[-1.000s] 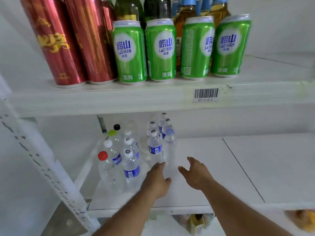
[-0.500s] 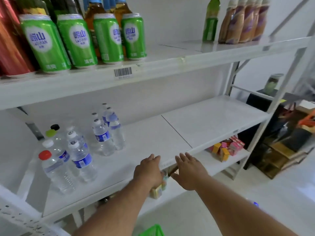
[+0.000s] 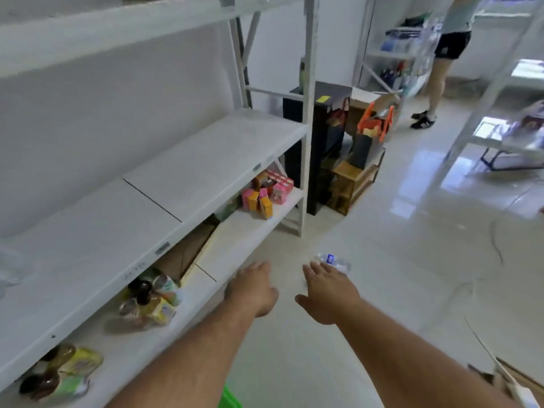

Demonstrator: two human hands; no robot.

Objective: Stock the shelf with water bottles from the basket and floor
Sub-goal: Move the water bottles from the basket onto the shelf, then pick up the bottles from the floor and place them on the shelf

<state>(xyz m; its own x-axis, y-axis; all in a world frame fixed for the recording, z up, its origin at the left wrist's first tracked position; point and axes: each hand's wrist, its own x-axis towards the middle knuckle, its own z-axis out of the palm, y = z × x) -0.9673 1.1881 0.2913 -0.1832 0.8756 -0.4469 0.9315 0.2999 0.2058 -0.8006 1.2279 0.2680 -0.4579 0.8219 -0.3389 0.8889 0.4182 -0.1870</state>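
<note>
Room: shop aisle with a glossy pale tiled floor, white metal racks along the left wall, dark boxes stacked at the far end of the rack.
Shelf: the white middle shelf shows bare board from its centre seam to its right end; a blurred clear shape sits at its far left edge, too smeared to name.
Lower shelf: small pink and orange cartons near its right end, jars and bottles along its front edge.
Water bottle: one clear water bottle with a blue label lies on its side on the floor, well out from the rack's front edge.
Right hand: fingers spread and straight, holding nothing, fingertips just short of the bottle.
Left hand: fingers loose and apart, holding nothing, beside the lower shelf's front edge.
Basket: a sliver of green basket shows at the bottom of the view; its contents are out of sight.
Progress: judged partway, since this floor bottle is not yet picked up and much of the shelf is unfilled.
Left to do: grasp the bottle and stand it on the shelf.
</note>
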